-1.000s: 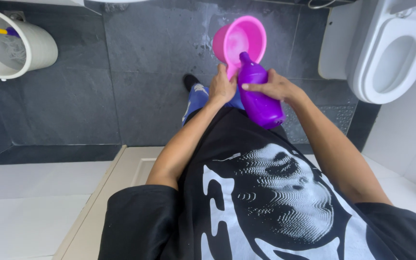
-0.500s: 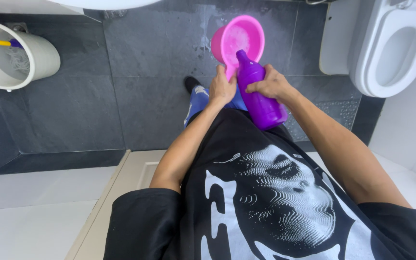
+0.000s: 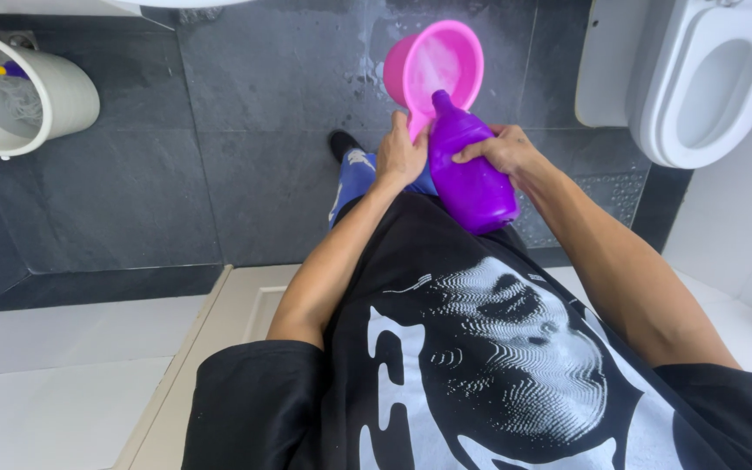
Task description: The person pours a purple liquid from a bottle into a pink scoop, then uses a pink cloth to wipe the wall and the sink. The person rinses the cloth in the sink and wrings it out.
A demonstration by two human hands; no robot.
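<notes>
1. Dark grey floor tiles point(image 3: 245, 130) fill the background, a white toilet point(image 3: 698, 87) at their right edge.
2. Left hand point(image 3: 400, 157), arm outstretched, grasps the pink bowl point(image 3: 435, 65) by its rim.
3. Right hand point(image 3: 505, 152) clasps the purple bottle point(image 3: 472, 170), its neck tilted against the bowl's rim.

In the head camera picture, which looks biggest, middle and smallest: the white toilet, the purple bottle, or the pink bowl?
1. White toilet, though the frame edge cuts it off.
2. and 3. Purple bottle and pink bowl look about alike. The bottle, in the right hand, is nearer the camera, so ranking these is unsure. The left hand holds the bowl's rim.
</notes>
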